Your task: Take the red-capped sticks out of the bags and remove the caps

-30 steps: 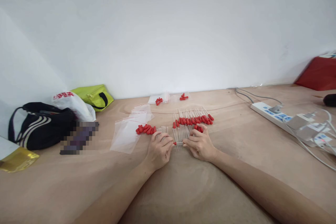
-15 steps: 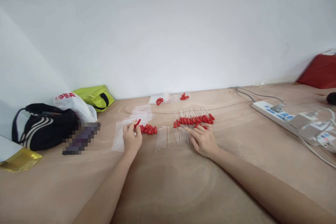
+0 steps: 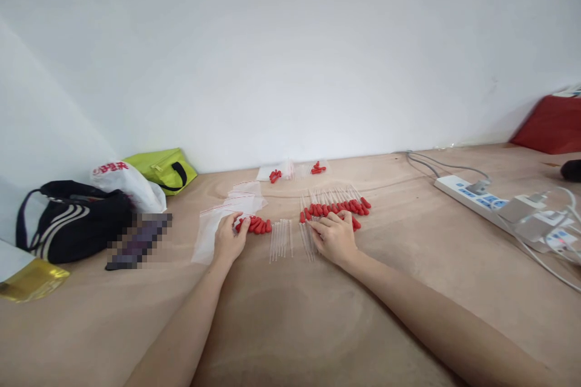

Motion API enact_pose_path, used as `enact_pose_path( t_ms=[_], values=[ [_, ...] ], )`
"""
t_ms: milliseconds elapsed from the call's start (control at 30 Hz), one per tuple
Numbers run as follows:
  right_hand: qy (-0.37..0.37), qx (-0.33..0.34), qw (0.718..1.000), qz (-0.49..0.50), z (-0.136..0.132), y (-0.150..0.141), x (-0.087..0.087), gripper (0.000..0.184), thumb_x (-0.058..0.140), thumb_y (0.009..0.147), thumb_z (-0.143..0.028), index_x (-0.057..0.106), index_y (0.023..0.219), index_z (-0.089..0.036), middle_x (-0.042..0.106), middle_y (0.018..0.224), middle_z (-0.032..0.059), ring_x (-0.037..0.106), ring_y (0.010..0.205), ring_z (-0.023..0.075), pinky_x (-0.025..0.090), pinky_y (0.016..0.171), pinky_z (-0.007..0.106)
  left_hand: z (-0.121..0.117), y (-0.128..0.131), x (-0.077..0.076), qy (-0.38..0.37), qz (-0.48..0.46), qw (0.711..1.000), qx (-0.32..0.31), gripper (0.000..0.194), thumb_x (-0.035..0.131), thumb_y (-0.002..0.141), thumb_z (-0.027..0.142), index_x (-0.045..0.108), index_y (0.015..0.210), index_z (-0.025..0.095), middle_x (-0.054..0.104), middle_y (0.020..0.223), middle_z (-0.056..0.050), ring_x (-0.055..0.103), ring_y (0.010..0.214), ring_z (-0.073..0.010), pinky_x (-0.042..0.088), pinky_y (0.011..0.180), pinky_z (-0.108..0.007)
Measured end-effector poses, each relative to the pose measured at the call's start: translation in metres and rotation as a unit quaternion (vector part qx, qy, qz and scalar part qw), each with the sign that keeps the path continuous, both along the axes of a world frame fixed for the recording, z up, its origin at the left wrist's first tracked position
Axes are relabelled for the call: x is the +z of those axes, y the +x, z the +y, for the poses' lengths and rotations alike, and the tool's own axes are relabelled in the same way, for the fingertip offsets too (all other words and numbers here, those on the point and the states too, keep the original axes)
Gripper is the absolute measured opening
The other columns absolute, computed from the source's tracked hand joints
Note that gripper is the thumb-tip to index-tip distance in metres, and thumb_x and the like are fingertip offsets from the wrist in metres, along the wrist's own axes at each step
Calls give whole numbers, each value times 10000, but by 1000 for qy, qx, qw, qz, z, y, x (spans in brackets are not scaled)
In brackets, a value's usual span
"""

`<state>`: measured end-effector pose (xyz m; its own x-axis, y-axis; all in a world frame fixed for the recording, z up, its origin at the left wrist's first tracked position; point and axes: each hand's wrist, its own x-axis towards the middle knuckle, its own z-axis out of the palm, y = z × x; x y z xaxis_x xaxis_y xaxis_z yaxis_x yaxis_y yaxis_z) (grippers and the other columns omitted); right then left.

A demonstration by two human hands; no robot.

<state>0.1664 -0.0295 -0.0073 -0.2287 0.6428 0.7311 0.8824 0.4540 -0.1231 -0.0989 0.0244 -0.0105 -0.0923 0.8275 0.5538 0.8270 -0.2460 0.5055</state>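
Note:
My left hand is at the left end of a heap of small, rounded red pieces. Its thumb and forefinger are bent around the end pieces, apparently gripping one. My right hand rests over a row of thin, pale sticks, fingers bent together and pointing left; what they hold is hidden. Just beyond it runs a slanting row of red pieces with thin sticks stretching away behind them. Between my hands lies another group of thin sticks.
Clear zip bags overlap beside my left hand. Farther back, two bags hold red pieces. At left are a black bag, a white plastic bag and a yellow-green pouch. A power strip with cables lies right.
My left hand has lowered a red piece toward the heap, its fingers closer to the other pieces. My right hand has shifted left over the sticks, uncovering red pieces behind it.

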Motion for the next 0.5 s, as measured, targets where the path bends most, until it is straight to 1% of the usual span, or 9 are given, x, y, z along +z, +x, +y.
enact_pose_path(
  t_ms=[67, 100, 200, 233, 267, 333, 367, 400, 500],
  values=[
    [-14, 0, 1000, -16, -3, -4, 0, 177, 486, 781, -191, 661, 779, -218, 625, 624, 9, 459, 681, 143, 194, 746, 356, -1, 1, 1, -2, 6, 1000, -10, 326, 439, 766, 425, 566, 925, 171, 583, 912, -88, 563, 878, -222, 467, 793, -372],
    [-21, 0, 1000, -22, -4, -5, 0, 171, 488, 783, -205, 657, 765, -216, 619, 620, 11, 455, 685, 146, 192, 744, 358, -3, 3, 3, 11, 15, 1000, -9, 315, 440, 771, 414, 567, 927, 171, 573, 927, -93, 553, 910, -230, 456, 820, -386],
    [-47, 3, 998, -34, -7, -8, 0, 178, 509, 786, -305, 644, 727, -205, 606, 627, 18, 456, 712, 158, 187, 736, 364, -14, 15, 13, 99, 58, 993, 5, 275, 459, 784, 374, 575, 920, 165, 523, 1020, -121, 487, 1032, -264, 390, 911, -437],
    [-55, 7, 998, -36, -8, -8, 0, 200, 520, 779, -354, 642, 730, -203, 604, 637, 19, 458, 723, 162, 187, 731, 364, -21, 21, 17, 128, 73, 989, -6, 256, 465, 792, 357, 577, 917, 163, 508, 1043, -126, 472, 1050, -265, 378, 924, -440],
    [-64, 12, 997, -38, -9, -8, 0, 234, 532, 766, -407, 641, 740, -202, 603, 651, 20, 459, 732, 165, 188, 727, 364, -28, 28, 20, 144, 85, 985, -35, 227, 465, 802, 336, 577, 907, 168, 511, 1029, -117, 484, 1028, -252, 393, 909, -425],
    [-77, 28, 996, -43, -10, -8, 1, 330, 551, 722, -512, 643, 780, -201, 602, 686, 25, 459, 748, 169, 191, 727, 363, -43, 43, 23, 135, 105, 977, -124, 163, 461, 818, 287, 573, 893, 196, 531, 971, -78, 516, 961, -207, 427, 875, -381],
    [-81, 36, 995, -46, -10, -8, 2, 386, 554, 697, -559, 643, 804, -200, 602, 705, 29, 458, 758, 172, 193, 731, 365, -50, 50, 22, 121, 116, 972, -165, 149, 464, 819, 272, 569, 899, 202, 531, 982, -71, 514, 965, -199, 428, 876, -376],
    [-85, 42, 994, -50, -10, -8, 3, 440, 551, 674, -601, 644, 823, -197, 601, 722, 33, 457, 768, 175, 194, 738, 368, -57, 56, 20, 105, 128, 968, -190, 162, 472, 816, 270, 563, 932, 203, 524, 1015, -75, 505, 991, -203, 426, 881, -379],
    [-92, 57, 993, -52, -12, -7, 5, 552, 522, 635, -680, 645, 862, -192, 596, 748, 42, 453, 776, 177, 200, 747, 369, -69, 68, 8, 57, 142, 967, -203, 249, 494, 801, 302, 539, 1024, 198, 500, 1090, -95, 473, 1059, -234, 421, 887, -417]
  ],
)
